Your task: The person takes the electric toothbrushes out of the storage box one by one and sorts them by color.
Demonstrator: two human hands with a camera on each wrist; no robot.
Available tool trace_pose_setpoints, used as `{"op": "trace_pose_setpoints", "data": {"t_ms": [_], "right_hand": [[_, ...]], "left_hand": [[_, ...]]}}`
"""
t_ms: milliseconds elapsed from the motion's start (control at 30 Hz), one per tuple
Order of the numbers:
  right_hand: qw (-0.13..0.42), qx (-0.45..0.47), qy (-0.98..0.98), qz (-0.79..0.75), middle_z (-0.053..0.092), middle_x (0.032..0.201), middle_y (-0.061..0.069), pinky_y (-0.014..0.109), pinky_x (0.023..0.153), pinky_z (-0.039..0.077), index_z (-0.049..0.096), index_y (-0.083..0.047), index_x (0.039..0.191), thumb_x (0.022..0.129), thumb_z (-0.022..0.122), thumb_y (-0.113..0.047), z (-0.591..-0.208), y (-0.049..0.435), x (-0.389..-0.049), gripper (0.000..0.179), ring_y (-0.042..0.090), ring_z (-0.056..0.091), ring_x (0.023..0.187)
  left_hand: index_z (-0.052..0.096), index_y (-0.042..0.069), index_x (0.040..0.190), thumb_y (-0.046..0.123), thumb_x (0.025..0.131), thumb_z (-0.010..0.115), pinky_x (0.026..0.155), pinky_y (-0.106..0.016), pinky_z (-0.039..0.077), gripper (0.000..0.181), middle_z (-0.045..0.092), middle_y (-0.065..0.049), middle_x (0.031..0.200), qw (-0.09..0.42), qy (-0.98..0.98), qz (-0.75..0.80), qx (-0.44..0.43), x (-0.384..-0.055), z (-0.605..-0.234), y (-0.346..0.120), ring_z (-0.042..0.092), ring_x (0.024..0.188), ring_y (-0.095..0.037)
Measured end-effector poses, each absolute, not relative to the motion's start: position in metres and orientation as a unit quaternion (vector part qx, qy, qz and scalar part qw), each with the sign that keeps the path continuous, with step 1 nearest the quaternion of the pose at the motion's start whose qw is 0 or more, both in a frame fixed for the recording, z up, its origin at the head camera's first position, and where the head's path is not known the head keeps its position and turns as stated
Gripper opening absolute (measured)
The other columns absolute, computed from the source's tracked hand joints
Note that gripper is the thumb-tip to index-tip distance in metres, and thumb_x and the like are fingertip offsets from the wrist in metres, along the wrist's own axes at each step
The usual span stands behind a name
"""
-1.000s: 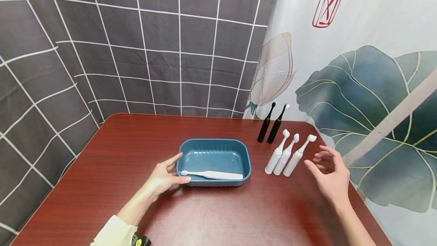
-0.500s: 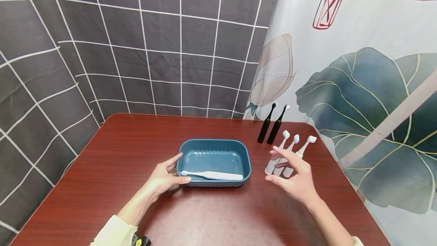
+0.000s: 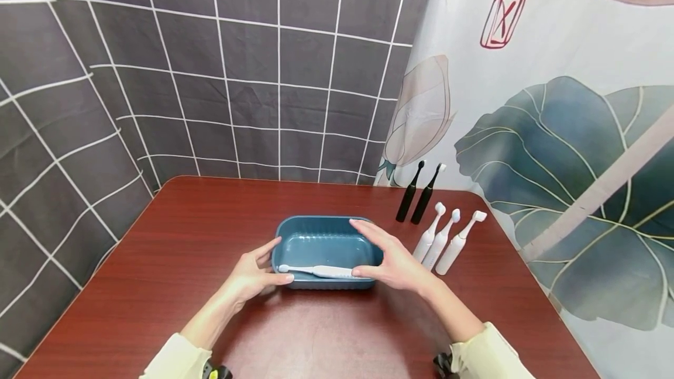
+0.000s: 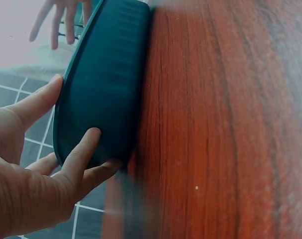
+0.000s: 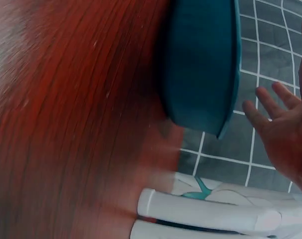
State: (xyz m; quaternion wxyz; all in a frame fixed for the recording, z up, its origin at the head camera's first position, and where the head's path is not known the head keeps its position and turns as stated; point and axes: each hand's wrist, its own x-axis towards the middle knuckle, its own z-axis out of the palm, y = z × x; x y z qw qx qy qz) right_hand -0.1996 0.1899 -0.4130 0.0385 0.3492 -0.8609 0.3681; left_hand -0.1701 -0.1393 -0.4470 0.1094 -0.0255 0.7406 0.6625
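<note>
A blue rectangular plastic basket (image 3: 321,243) rests on the table with one white electric toothbrush (image 3: 323,272) lying along its near side. My left hand (image 3: 250,276) holds the basket's left end; in the left wrist view its thumb is at the rim and its fingers (image 4: 81,149) lie on the outer wall. My right hand (image 3: 397,265) is over the basket's right end, fingers spread and holding nothing. Its thumb overlaps the toothbrush's handle end in the head view. The right wrist view shows the right hand (image 5: 285,132) apart from the basket wall (image 5: 203,64).
Three white electric toothbrushes (image 3: 451,253) lie side by side right of the basket, partly behind my right hand. Two black electric toothbrushes (image 3: 422,203) lie farther back. The reddish-brown table (image 3: 210,209) ends at a grey grid curtain (image 3: 247,104) and a leaf-printed one (image 3: 568,151).
My right hand has swept left from beside the white toothbrushes, passing over them to the basket's right end. The left hand and the basket stay in place.
</note>
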Motion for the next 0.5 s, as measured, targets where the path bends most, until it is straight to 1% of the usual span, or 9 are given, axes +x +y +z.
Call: {"op": "trace_pose_setpoints", "data": {"t_ms": [67, 200, 300, 400, 500], "right_hand": [[0.026, 0.343, -0.863, 0.369, 0.038, 0.158, 0.002, 0.055, 0.107, 0.039, 0.034, -0.033, 0.157, 0.081, 0.083, -0.046, -0.415, 0.185, -0.203, 0.091, 0.023, 0.036, 0.143], [-0.009, 0.33, -0.863, 0.383, 0.037, 0.158, 0.0, 0.056, 0.104, 0.041, 0.029, -0.035, 0.158, 0.082, 0.082, -0.046, -0.418, 0.176, -0.209, 0.094, 0.03, 0.042, 0.138], [-0.034, 0.33, -0.861, 0.386, 0.037, 0.158, 0.003, 0.057, 0.1, 0.044, 0.027, -0.035, 0.159, 0.084, 0.081, -0.045, -0.423, 0.169, -0.214, 0.093, 0.033, 0.046, 0.133], [-0.044, 0.341, -0.862, 0.371, 0.039, 0.156, 0.002, 0.053, 0.1, 0.045, 0.03, -0.034, 0.158, 0.086, 0.078, -0.047, -0.429, 0.163, -0.219, 0.088, 0.03, 0.049, 0.131], [-0.05, 0.351, -0.866, 0.352, 0.04, 0.154, -0.001, 0.048, 0.103, 0.043, 0.034, -0.034, 0.157, 0.088, 0.076, -0.049, -0.433, 0.156, -0.222, 0.082, 0.023, 0.047, 0.134]], "left_hand": [[0.044, 0.016, 0.153, 0.008, 0.072, 0.092, 0.076, -0.039, 0.057, 0.095, 0.05, -0.029, 0.143, 0.11, 0.739, 0.665, -0.026, -0.17, -0.447, -0.139, 0.06, 0.12, -0.039], [0.044, 0.016, 0.153, 0.007, 0.071, 0.092, 0.075, -0.039, 0.057, 0.095, 0.05, -0.028, 0.143, 0.109, 0.735, 0.669, -0.024, -0.171, -0.449, -0.139, 0.06, 0.12, -0.041], [0.044, 0.015, 0.153, 0.006, 0.071, 0.092, 0.076, -0.04, 0.057, 0.096, 0.05, -0.028, 0.143, 0.109, 0.732, 0.673, -0.023, -0.171, -0.449, -0.14, 0.06, 0.119, -0.041], [0.044, 0.015, 0.154, 0.006, 0.071, 0.091, 0.077, -0.041, 0.057, 0.096, 0.05, -0.028, 0.143, 0.11, 0.729, 0.675, -0.022, -0.171, -0.449, -0.14, 0.06, 0.119, -0.041], [0.044, 0.015, 0.154, 0.006, 0.071, 0.091, 0.078, -0.042, 0.057, 0.095, 0.05, -0.029, 0.143, 0.112, 0.731, 0.673, -0.024, -0.17, -0.448, -0.139, 0.059, 0.12, -0.042]]}}
